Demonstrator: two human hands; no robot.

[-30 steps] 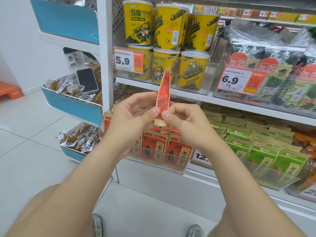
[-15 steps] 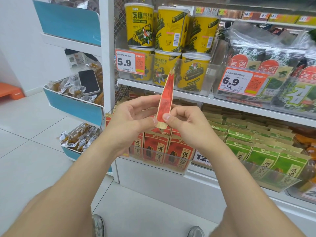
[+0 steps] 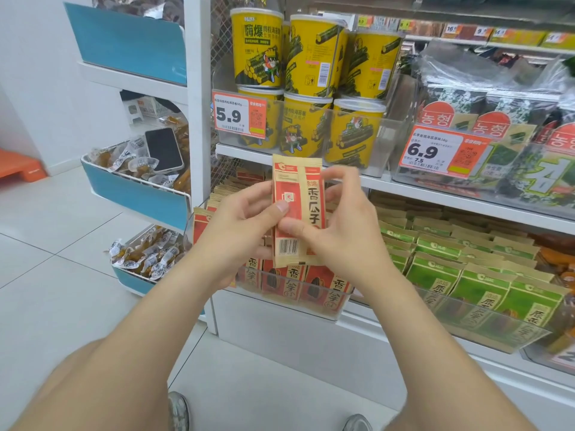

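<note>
Head view: sunflower-seed packet (image 3: 298, 194) stands upright between both hands, printed face flat toward the camera, long axis vertical, barcode end down. Left hand (image 3: 242, 234) pinches its left edge, thumb on the front at mid-height. Right hand (image 3: 342, 234) pinches lower on the right, thumb in front and fingers behind, so each grip is closed on the packet. Clear shelf bin (image 3: 323, 309) of matching red packets (the likely place for it, I judge) sits just below and behind the hands. Going there means straight down and forward, barcode end first, with neither hand nearer.
</note>
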